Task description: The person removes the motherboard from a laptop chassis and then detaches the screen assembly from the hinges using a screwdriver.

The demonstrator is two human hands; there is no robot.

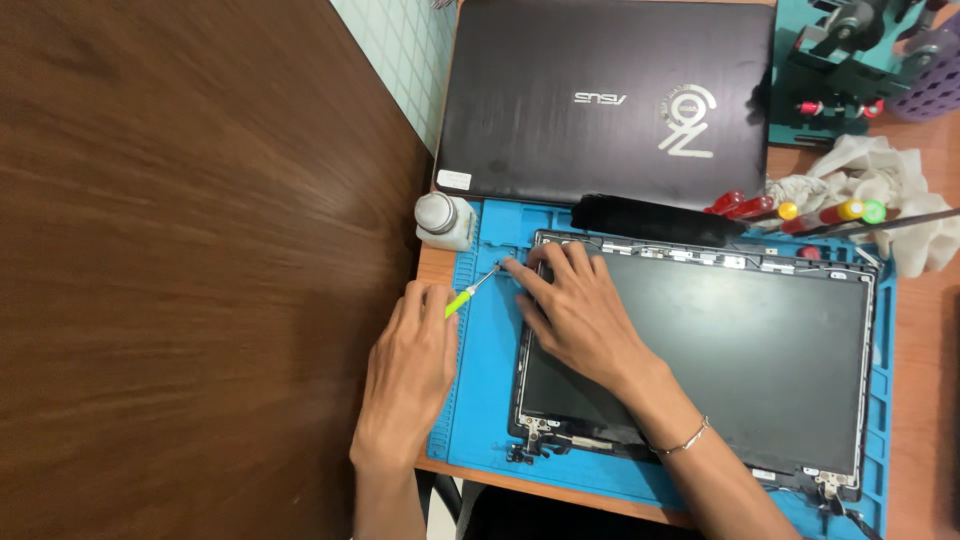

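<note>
Pinched in the grip of the left hand (408,375) is a small screwdriver with a lime-green handle and thin metal shaft (466,294), its tip angled up and to the right toward the top left corner of a bare laptop screen panel with a dark glass face and exposed metal frame (700,360). Just beside that tip, the fingertips of the right hand (575,310) are pressed together on the blue silicone repair mat (480,400), though what, if anything, is pinched between them cannot be told. The right palm is laid flat on the panel's left part, and a thin silver bracelet (690,438) is worn on that wrist. Just above the screwdriver tip, a small white plastic bottle with a grey cap (443,220) is seen on the mat's edge. Further up, a closed black laptop lid (605,100) is laid on the tabletop (925,330). To the far right of the grip, several screwdrivers with red, yellow and green handles (800,212) are gathered beside a crumpled white cloth (890,185). A dark wooden surface (180,260) fills the left.
</note>
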